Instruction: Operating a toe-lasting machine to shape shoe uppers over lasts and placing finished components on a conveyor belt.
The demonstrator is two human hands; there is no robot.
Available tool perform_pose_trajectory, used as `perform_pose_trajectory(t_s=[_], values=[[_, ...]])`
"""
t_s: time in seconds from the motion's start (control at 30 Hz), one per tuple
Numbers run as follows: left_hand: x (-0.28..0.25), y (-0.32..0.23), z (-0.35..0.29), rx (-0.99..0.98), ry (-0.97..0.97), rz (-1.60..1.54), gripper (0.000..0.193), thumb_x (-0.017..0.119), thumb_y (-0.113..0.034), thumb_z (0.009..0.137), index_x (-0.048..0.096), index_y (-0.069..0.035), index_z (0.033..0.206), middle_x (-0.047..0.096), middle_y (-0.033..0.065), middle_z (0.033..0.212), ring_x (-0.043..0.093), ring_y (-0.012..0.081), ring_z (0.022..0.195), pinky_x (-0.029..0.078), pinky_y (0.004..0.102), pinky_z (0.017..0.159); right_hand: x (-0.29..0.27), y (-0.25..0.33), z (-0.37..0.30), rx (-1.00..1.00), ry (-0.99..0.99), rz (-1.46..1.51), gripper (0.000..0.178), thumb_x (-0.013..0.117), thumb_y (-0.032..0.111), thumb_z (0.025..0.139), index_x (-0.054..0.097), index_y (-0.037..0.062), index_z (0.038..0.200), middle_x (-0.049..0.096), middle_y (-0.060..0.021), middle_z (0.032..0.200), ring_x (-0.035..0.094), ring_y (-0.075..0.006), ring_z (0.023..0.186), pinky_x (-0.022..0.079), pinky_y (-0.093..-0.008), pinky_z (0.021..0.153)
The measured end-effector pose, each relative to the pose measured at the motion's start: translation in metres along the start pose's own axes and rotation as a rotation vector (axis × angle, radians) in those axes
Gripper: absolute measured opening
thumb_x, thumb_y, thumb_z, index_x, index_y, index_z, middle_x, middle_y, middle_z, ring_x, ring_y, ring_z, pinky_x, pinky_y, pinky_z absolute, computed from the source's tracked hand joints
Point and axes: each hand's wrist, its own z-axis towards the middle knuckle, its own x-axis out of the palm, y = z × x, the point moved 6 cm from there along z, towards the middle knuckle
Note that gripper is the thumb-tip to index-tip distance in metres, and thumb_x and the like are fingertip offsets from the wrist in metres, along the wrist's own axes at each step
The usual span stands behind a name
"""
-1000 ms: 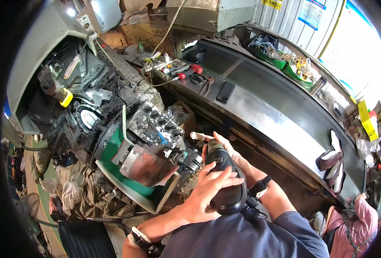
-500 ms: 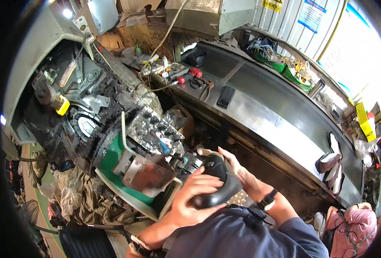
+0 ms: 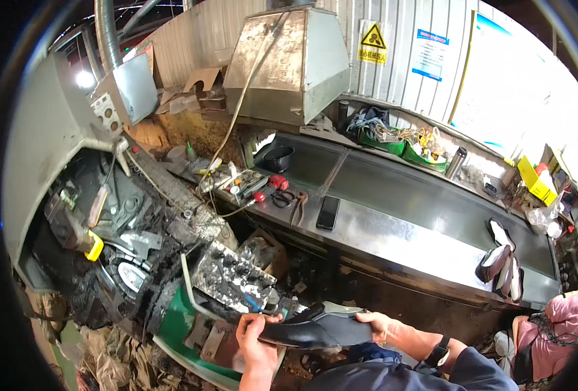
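Note:
A black shoe upper point(image 3: 325, 328), apparently stretched over a last, is held level in front of my body. My left hand point(image 3: 258, 339) is closed round its left end, thumb on top. At its other end, my right hand point(image 3: 381, 326) grips with the fingers mostly hidden behind the shoe. Just beyond my left hand sits the machine's dark control panel point(image 3: 233, 277) with several knobs, above a green housing point(image 3: 177, 319).
To the left stands a grimy shoe machine point(image 3: 129, 241) under a grey hood point(image 3: 61, 130). A metal bench point(image 3: 393, 225) holds a phone point(image 3: 328, 212), pliers point(image 3: 299, 207), a black bowl point(image 3: 279, 158) and several shoe uppers point(image 3: 501, 260). A person in pink point(image 3: 563, 329) is at the lower right.
The shoe has turned from steeply tilted to sideways and level. My hands have moved apart to its two ends. The view has tipped up, showing more of the wall.

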Motion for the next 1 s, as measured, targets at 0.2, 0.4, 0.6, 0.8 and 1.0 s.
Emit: perform_pose_trajectory(t_s=[0.2, 0.4, 0.6, 0.8, 1.0], values=[[0.022, 0.029, 0.039, 0.097, -0.143, 0.516, 0.042, 0.065, -0.016, 0.098, 0.050, -0.007, 0.136, 0.052, 0.0121, 0.136, 0.046, 0.0217, 0.127, 0.034, 0.0362, 0.111, 0.042, 0.071, -0.016, -0.418, -0.066, -0.136, 0.066, 0.075, 0.013, 0.087, 0.047, 0.0006, 0.146, 0.064, -0.0121, 0.132, 0.064, -0.0237, 0.113, 0.051, -0.0420, 0.100], [0.049, 0.080, 0.068, -0.076, 0.185, 0.870, 0.039, 0.072, -0.016, 0.093, 0.061, -0.003, 0.128, 0.063, 0.0120, 0.129, 0.058, 0.0196, 0.119, 0.048, 0.0347, 0.100, -0.061, 0.251, -0.067, -0.858, -0.440, -0.118, 0.046, 0.079, 0.003, 0.079, 0.063, 0.0003, 0.122, 0.069, -0.0127, 0.110, 0.068, -0.0270, 0.097, 0.057, -0.0426, 0.089], [0.050, 0.152, 0.108, -0.229, 0.276, 1.139, 0.036, 0.071, -0.020, 0.096, 0.065, 0.001, 0.124, 0.068, 0.0096, 0.118, 0.063, 0.0181, 0.109, 0.049, 0.0316, 0.096, -0.213, 0.442, -0.181, -1.150, -0.807, -0.090, 0.038, 0.079, 0.011, 0.083, 0.066, -0.0023, 0.116, 0.071, -0.0100, 0.101, 0.069, -0.0231, 0.088, 0.058, -0.0323, 0.080], [0.055, 0.176, 0.131, -0.228, 0.320, 1.281, 0.034, 0.071, -0.017, 0.095, 0.065, 0.003, 0.122, 0.069, 0.0107, 0.116, 0.064, 0.0198, 0.106, 0.050, 0.0331, 0.094, -0.300, 0.494, -0.248, -1.017, -1.764, -0.265, 0.122, 0.087, 0.029, 0.075, 0.001, -0.0001, 0.158, 0.056, -0.0314, 0.132, 0.061, -0.0392, 0.116, 0.052, -0.0453, 0.095], [0.077, 0.203, 0.163, -0.314, 0.472, 1.477, 0.038, 0.071, -0.022, 0.095, 0.065, 0.004, 0.123, 0.068, 0.0137, 0.118, 0.064, 0.0218, 0.106, 0.050, 0.0342, 0.093, -0.268, 0.470, -0.259, -1.361, -1.976, -1.284, 0.093, 0.070, 0.006, 0.082, 0.015, -0.0064, 0.156, 0.050, -0.0306, 0.139, 0.052, -0.0473, 0.124, 0.041, -0.0489, 0.107]])
